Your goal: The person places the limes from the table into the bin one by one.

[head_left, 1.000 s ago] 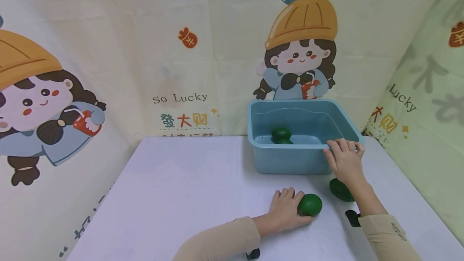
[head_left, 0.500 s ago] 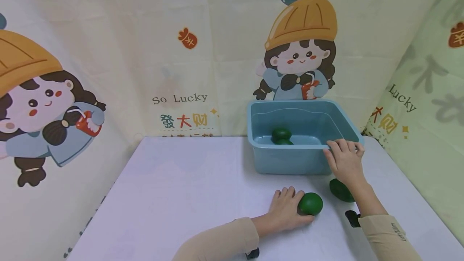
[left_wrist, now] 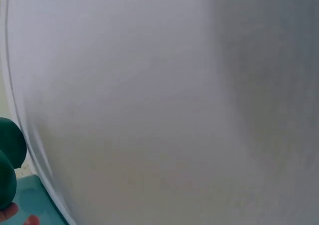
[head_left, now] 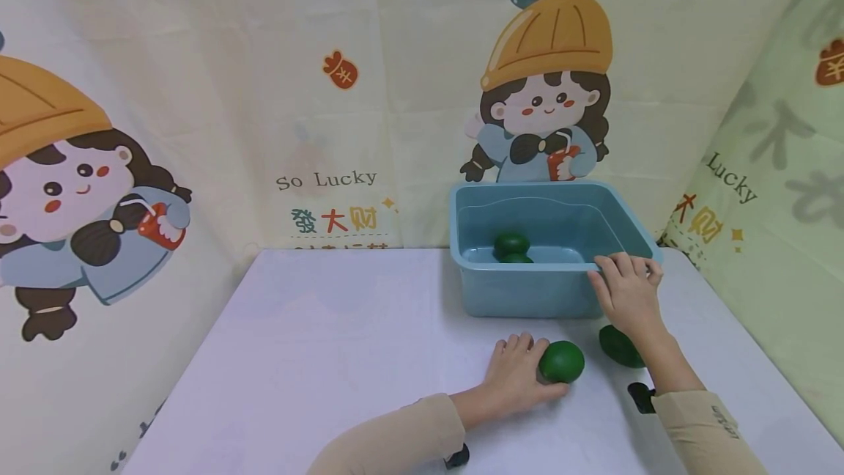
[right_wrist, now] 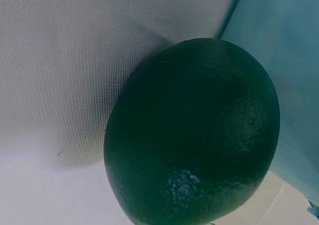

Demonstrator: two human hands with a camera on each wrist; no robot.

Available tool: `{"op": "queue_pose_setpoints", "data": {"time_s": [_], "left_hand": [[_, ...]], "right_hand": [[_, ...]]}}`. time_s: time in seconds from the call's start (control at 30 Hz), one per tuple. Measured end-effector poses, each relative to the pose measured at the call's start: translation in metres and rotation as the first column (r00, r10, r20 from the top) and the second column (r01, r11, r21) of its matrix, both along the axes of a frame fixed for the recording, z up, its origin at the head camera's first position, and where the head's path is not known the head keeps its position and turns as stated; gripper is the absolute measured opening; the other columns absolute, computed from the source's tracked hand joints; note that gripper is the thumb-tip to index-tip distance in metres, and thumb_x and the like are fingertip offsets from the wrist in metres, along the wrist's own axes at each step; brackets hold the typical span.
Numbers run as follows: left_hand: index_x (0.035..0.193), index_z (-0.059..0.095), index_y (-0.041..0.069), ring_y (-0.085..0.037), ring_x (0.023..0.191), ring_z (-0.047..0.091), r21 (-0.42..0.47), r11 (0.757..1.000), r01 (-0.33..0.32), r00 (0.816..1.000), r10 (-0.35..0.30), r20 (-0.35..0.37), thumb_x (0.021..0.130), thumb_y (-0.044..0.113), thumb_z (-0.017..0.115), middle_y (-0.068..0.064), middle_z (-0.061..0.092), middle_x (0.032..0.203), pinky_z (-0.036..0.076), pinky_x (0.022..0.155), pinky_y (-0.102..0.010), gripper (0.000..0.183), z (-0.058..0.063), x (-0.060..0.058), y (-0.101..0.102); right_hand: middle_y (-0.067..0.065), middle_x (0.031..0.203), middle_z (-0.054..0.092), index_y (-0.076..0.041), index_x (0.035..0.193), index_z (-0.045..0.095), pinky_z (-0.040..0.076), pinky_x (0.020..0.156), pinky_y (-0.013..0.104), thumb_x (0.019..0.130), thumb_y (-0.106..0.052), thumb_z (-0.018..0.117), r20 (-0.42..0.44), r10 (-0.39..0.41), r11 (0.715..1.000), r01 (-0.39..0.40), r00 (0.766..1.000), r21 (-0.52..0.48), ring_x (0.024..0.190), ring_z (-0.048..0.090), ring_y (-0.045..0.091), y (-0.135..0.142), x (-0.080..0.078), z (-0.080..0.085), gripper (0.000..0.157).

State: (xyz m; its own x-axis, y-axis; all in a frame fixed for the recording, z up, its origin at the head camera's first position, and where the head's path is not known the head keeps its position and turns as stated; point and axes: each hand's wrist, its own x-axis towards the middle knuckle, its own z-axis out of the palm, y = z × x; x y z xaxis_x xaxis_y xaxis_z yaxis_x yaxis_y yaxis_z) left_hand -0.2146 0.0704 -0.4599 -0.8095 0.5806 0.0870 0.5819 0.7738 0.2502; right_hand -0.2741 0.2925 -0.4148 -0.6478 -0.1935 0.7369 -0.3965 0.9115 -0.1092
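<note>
My left hand (head_left: 516,380) holds a dark green lime (head_left: 562,362) low over the table, thumb on the near side and fingers on the far side. My right hand (head_left: 628,294) grips the front rim of a blue plastic tub (head_left: 527,292) near its right corner, fingertips hooked over the edge. Beneath the right wrist lies another lime (head_left: 620,347); it fills much of the right wrist view as a glossy green fruit (right_wrist: 192,135). Inside the tub are two limes (head_left: 511,243), the nearer partly hidden by the rim. Green fruit (left_wrist: 11,142) and fingertips show at the left wrist view's edge.
A white cloth covers the table (head_left: 343,328). Behind the tub stands a cream fabric backdrop (head_left: 422,94) with cartoon prints. Beige sleeves (head_left: 402,435) reach in from the front, with a black wrist device (head_left: 641,397) by the right forearm.
The left hand has shifted slightly away from me and a little left with the lime, nearer the tub. My right hand and the tub stay put.
</note>
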Motion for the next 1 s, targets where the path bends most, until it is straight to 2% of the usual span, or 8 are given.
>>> {"op": "queue_pose_setpoints", "data": {"time_s": [0.3, 0.5, 0.73, 1.0], "left_hand": [[0.122, 0.046, 0.025, -0.007, 0.089, 0.039, 0.041, 0.999, -0.003, 1.000, 0.002, 0.023, 0.078, 0.066, 0.047, 0.009, 0.044, 0.100, 0.034, 0.077, -0.026, 0.060, 0.008, -0.002, -0.006], [0.122, 0.048, 0.025, -0.008, 0.094, 0.041, 0.095, 0.995, -0.020, 1.000, 0.018, 0.019, 0.078, 0.065, 0.050, 0.007, 0.047, 0.104, 0.035, 0.080, -0.028, 0.060, 0.011, -0.004, -0.009], [0.123, 0.048, 0.024, -0.008, 0.096, 0.041, 0.097, 0.995, -0.028, 0.999, 0.024, 0.039, 0.078, 0.065, 0.050, 0.007, 0.047, 0.105, 0.034, 0.080, -0.028, 0.062, 0.014, -0.006, -0.014], [0.124, 0.049, 0.023, -0.008, 0.095, 0.041, 0.144, 0.988, -0.052, 0.997, 0.043, 0.060, 0.078, 0.063, 0.052, 0.007, 0.047, 0.106, 0.034, 0.081, -0.028, 0.061, 0.025, -0.010, -0.021]], "right_hand": [[0.021, 0.096, 0.045, 0.002, 0.104, 0.052, 0.010, 0.079, 0.059, 0.096, -0.050, 0.021, -0.016, 0.007, 1.000, -0.006, 1.000, 0.006, 0.089, 0.036, 0.040, 0.000, 0.000, -0.001, 0.061], [0.020, 0.097, 0.045, 0.001, 0.105, 0.051, 0.010, 0.082, 0.059, 0.095, -0.053, 0.019, 0.018, -0.004, 1.000, 0.004, 1.000, -0.003, 0.092, 0.036, 0.039, 0.000, 0.002, -0.001, 0.064], [0.020, 0.098, 0.045, 0.000, 0.106, 0.051, 0.010, 0.083, 0.059, 0.095, -0.053, 0.019, 0.034, -0.008, 1.000, 0.008, 0.999, -0.003, 0.093, 0.036, 0.039, 0.000, 0.002, -0.001, 0.063], [0.020, 0.098, 0.044, 0.000, 0.106, 0.051, 0.010, 0.082, 0.059, 0.095, -0.053, 0.019, 0.037, -0.006, 1.000, 0.007, 0.999, -0.005, 0.093, 0.035, 0.039, 0.000, 0.001, 0.000, 0.063]]}}
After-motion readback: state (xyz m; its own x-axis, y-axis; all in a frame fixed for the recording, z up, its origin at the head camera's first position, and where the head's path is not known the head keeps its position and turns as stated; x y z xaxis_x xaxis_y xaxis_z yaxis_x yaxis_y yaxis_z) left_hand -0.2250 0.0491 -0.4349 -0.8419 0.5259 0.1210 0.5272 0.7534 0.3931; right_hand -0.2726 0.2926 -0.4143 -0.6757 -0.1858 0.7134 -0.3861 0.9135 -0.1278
